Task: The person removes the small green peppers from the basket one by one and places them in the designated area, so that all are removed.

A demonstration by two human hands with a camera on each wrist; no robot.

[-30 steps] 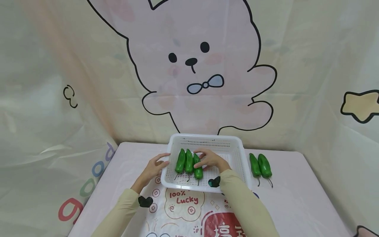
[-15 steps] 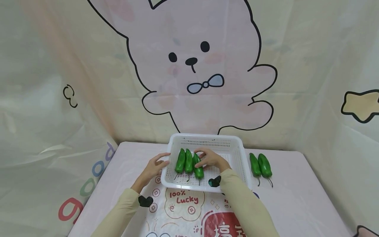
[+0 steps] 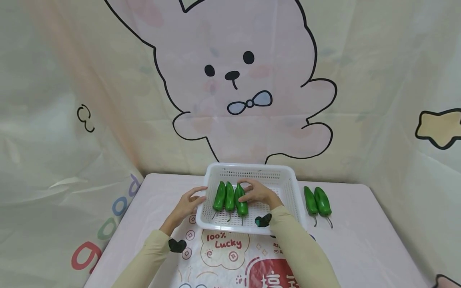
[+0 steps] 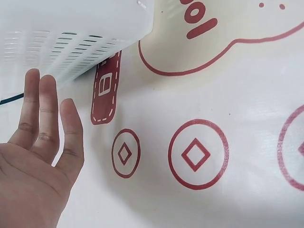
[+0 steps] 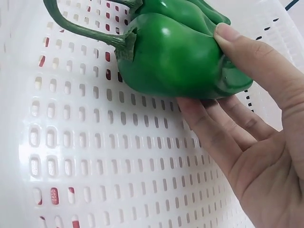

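Observation:
Three long green peppers lie side by side in the white basket (image 3: pixel 284 180), stems toward me. My right hand (image 3: pixel 260 193) is at the rightmost green pepper (image 3: pixel 242 207). In the right wrist view its thumb rests on top of that green pepper (image 5: pixel 166 57), and the fingers (image 5: pixel 209 128) reach along its lower side, so the hand holds it lightly. My left hand (image 3: pixel 188 205) is at the basket's left side, fingers spread. Seen in the left wrist view, the left hand (image 4: pixel 40 161) has nearly straight fingers close to the basket's outer wall (image 4: pixel 71 52); whether they touch it I cannot tell.
Two more green peppers (image 3: pixel 317 202) lie on the table right of the basket. A printed cloth (image 3: pixel 225 248) with red lettering covers the table in front. Behind and at the sides hang printed curtains (image 3: pixel 245 132).
The rightmost pepper in the basket has straightened a little, its stem shifting slightly right. My right hand has moved slightly right, its thumb still on the pepper. The left hand stays put.

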